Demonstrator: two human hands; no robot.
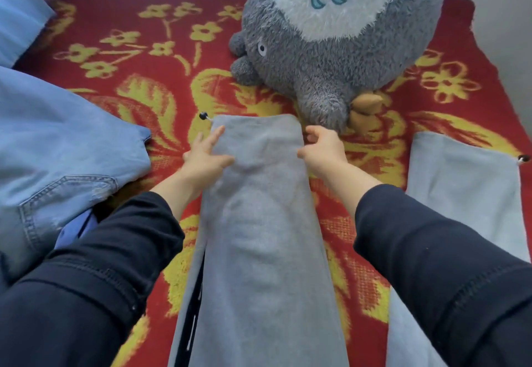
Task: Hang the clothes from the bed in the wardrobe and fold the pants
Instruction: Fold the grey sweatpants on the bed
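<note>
Grey sweatpants [259,237] lie lengthwise on the red-and-yellow blanket [144,79], one leg in the middle and the other leg [466,194] off to the right. My left hand [205,156] lies on the middle leg's left edge near the hem, fingers straight, thumb pressing the cloth. My right hand [322,148] is at the leg's right edge with fingers curled; the cloth under them is hidden, so I cannot tell if it pinches the edge. A black cord stopper [203,115] pokes out at the hem's left corner.
A big grey plush toy [331,44] sits just beyond the hem, close to my right hand. Blue denim jeans [57,159] are heaped at the left. A blue pillow [20,15] lies at the far left. A wall bounds the bed at the back.
</note>
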